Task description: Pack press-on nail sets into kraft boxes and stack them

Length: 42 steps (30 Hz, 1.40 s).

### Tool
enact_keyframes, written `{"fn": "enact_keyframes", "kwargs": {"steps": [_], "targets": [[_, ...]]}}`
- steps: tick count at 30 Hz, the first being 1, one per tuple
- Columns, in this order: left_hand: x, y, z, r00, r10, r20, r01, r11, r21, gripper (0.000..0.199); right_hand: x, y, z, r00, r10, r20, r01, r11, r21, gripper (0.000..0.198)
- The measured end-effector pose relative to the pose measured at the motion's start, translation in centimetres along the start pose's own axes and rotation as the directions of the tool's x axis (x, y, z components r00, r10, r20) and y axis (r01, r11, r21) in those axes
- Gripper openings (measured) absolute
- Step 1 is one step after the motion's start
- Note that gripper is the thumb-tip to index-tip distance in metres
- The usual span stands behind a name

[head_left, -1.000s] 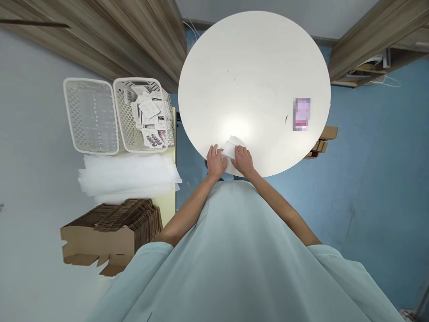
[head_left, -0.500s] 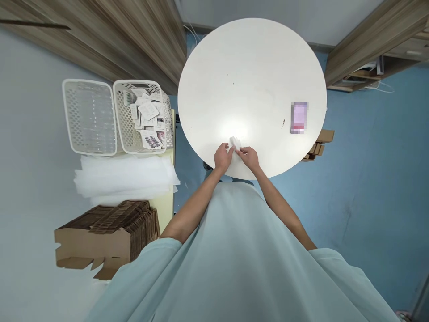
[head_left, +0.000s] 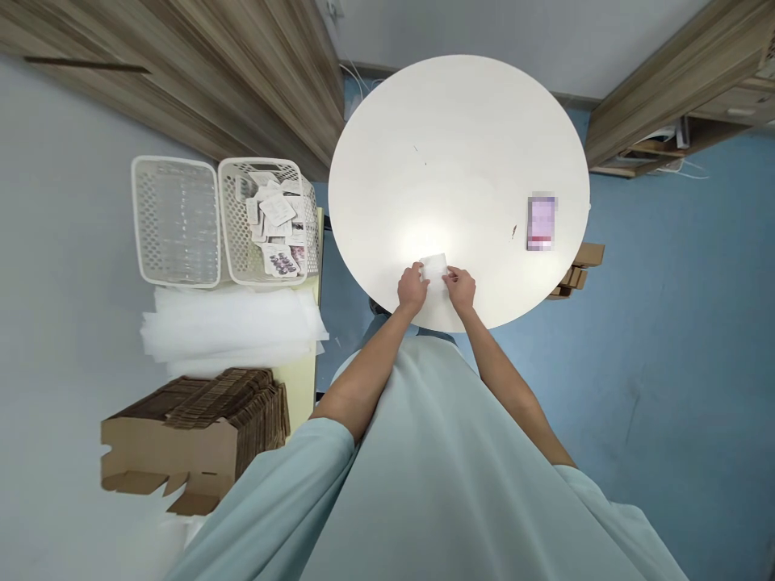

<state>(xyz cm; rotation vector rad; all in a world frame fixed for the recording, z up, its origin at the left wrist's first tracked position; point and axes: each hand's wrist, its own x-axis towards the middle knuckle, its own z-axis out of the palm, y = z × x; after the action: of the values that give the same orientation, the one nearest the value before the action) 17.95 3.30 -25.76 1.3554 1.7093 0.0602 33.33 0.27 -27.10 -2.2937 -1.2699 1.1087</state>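
Observation:
A small white folded piece, looking like a thin foam or paper wrap (head_left: 434, 265), is held between my two hands just above the near part of the round white table (head_left: 466, 121). My left hand (head_left: 412, 289) pinches its left edge. On the right edge, the fingers of my right hand (head_left: 461, 288) are closed in a pinch. Whether anything lies inside the folds is hidden. Farther right on the tabletop rests a pinkish-purple rectangular thing (head_left: 541, 222), blurred by pixels.
To the left, one white basket (head_left: 177, 282) holds clear plastic pieces and another white basket (head_left: 264, 282) holds printed cards or packets. Nearer me lie white foam sheets (head_left: 230, 323) and a stack of flattened cardboard boxes (head_left: 169, 444). Brown cartons (head_left: 575, 270) stand beyond the table's right edge.
The white piece now shows a flatter, squarer face between my hands. My hands have moved slightly apart. The whole view has shifted a little.

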Motion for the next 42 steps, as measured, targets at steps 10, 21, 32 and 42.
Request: {"fn": "enact_keyframes", "kwargs": {"steps": [10,21,32,42], "targets": [[0.4,-7.0,-6.6,0.992,-0.047,-0.119,0.054,0.997,0.062,0.033,-1.9,-5.8,7.9,0.994,-0.056,0.095,0.056,0.998,0.003,0.039],[0.0,-12.0,-12.0,0.987,-0.068,-0.145,0.085,0.989,0.118,0.032,-3.0,-11.3,13.2,0.982,-0.028,0.187,0.017,0.998,0.061,0.034],[-5.9,-11.8,-11.2,0.929,-0.065,-0.363,0.027,0.994,-0.110,0.045,-5.7,-5.7,7.3,0.965,-0.095,0.243,0.037,0.971,0.235,0.028],[-15.5,-13.9,-8.2,0.837,-0.180,-0.517,0.035,0.960,-0.279,0.036,-8.2,-3.6,6.1,0.913,-0.158,0.376,0.055,0.961,0.271,0.034]]}}
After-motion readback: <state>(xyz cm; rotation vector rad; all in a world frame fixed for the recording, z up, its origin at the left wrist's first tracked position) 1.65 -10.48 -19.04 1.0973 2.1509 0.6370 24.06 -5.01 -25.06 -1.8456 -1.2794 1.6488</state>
